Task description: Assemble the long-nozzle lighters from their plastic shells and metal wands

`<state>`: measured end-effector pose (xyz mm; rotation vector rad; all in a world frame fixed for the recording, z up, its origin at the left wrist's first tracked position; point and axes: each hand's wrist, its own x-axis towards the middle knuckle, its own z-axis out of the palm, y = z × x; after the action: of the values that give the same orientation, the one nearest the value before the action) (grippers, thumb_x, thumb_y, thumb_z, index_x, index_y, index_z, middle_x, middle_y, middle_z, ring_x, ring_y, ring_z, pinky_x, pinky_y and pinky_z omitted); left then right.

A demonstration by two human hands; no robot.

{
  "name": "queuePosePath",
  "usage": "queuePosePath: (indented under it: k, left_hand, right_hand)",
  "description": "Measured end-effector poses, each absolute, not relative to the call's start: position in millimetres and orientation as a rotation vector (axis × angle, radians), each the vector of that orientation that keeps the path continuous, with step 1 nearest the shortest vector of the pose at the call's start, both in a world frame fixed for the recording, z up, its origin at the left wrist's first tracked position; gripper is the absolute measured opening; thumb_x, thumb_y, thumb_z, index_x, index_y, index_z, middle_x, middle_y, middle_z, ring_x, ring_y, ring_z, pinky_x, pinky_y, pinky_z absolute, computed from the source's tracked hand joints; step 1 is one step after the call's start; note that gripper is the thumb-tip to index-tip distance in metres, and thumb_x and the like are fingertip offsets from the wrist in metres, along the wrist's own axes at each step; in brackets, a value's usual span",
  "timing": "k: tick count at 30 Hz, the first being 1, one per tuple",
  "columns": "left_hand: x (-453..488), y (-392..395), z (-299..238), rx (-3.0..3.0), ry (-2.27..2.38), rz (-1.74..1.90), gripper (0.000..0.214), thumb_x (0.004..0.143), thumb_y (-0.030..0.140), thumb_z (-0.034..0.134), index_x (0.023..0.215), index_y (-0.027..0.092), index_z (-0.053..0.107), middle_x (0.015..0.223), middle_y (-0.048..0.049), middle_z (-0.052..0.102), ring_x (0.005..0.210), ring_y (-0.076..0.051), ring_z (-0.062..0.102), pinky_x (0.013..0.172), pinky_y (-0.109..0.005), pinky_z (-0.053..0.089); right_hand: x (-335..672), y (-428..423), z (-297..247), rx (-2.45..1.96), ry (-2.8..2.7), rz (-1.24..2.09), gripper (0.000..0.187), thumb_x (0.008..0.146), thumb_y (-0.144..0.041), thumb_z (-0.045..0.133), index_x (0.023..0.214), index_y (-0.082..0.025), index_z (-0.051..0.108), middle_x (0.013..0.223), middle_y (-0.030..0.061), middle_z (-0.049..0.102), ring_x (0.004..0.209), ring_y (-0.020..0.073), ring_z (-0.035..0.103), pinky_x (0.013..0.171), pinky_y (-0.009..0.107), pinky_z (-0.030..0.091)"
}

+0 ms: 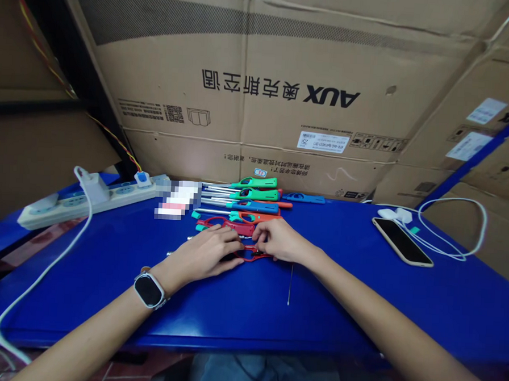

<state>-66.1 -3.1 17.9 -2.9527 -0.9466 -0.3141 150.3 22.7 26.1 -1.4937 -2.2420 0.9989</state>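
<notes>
We find the red casing low at the blue counter, between the two hands; the left hand has a narrow grip about its left end, thumb below and fingers above; the right hand bunches over the other end, and we cannot tell what its fingertips hold. We judge the step to be fine fingertip work inside the casing, the next move calling for steady support; materials noted: looped, glossy plastic; a thin metal rod; long-nosed, coloured lighters beyond.
</notes>
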Motion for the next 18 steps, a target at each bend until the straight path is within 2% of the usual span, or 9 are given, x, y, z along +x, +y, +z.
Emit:
queuePosePath:
  k: [3,6,11,18]
  left_hand:
    - [-65.9,-2.8,16.0,-2.954,-0.939,-0.341,0.026,0.099,0.034,0.050,0.109,0.020,0.068,0.101,-0.0076,0.066,0.093,-0.022,0.063,0.086,-0.036,0.046]
    - [-65.5,-3.1,15.1,-2.955,-0.929,-0.361,0.026,0.099,0.033,0.049,0.108,0.020,0.069,0.101,-0.0076,0.067,0.093,-0.021,0.063,0.086,-0.035,0.047]
    - [-65.2,-3.1,14.9,-2.962,-0.933,-0.352,0.026,0.100,0.033,0.049,0.106,0.019,0.070,0.102,-0.0074,0.067,0.094,-0.021,0.063,0.088,-0.036,0.046]
    - [-65.3,-4.2,16.6,-2.974,-0.907,-0.415,0.026,0.100,0.031,0.048,0.104,0.020,0.071,0.101,-0.0071,0.067,0.091,-0.020,0.062,0.085,-0.035,0.047]
  right_hand:
    - [151.7,23.9,26.7,-1.427,-2.284,0.947,0.013,0.076,-0.007,0.060,0.081,-0.014,0.069,0.063,-0.0016,0.067,0.042,0.0068,0.052,0.046,0.018,0.038]
    - [153.2,25.5,24.7,-1.362,-2.361,0.759,0.010,0.078,-0.011,0.063,0.073,-0.015,0.072,0.059,-0.0016,0.066,0.050,0.0083,0.056,0.053,0.019,0.038]
    - [154.4,24.9,22.8,-1.297,-2.428,0.600,0.011,0.080,-0.015,0.066,0.073,-0.016,0.074,0.065,-0.0008,0.070,0.057,0.0098,0.059,0.058,0.021,0.036]
    - [155.5,22.5,22.2,-1.250,-2.462,0.608,0.011,0.084,-0.019,0.067,0.076,-0.015,0.074,0.068,0.0010,0.070,0.058,0.0101,0.059,0.058,0.020,0.036]
